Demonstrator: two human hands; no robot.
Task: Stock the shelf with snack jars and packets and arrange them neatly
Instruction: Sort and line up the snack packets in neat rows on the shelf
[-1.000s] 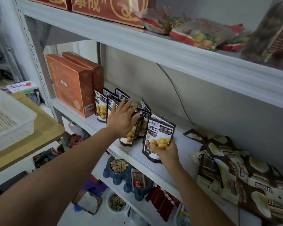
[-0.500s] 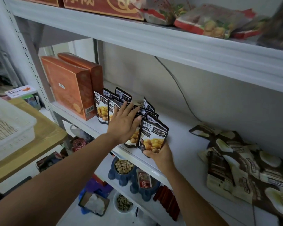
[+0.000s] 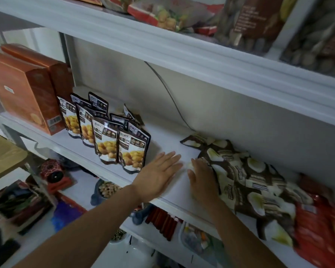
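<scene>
Left hand [image 3: 159, 176] has left the chestnut packets and lies flat on the shelf [image 3: 170, 141], fingers straight, holding nothing. Right hand [image 3: 202, 182] now touches the heaped brown packets [image 3: 246, 176]; whether it grips cannot be told. Farther left, the chestnut packets [image 3: 106, 144] stand in rows. That group is judged finished, the heap next.

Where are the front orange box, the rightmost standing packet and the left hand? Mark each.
Orange box [image 3: 21, 93]: head view, front face.
Standing packet [image 3: 132, 151]: head view, printed front.
Left hand [image 3: 159, 175]: head view, back of hand.
</scene>
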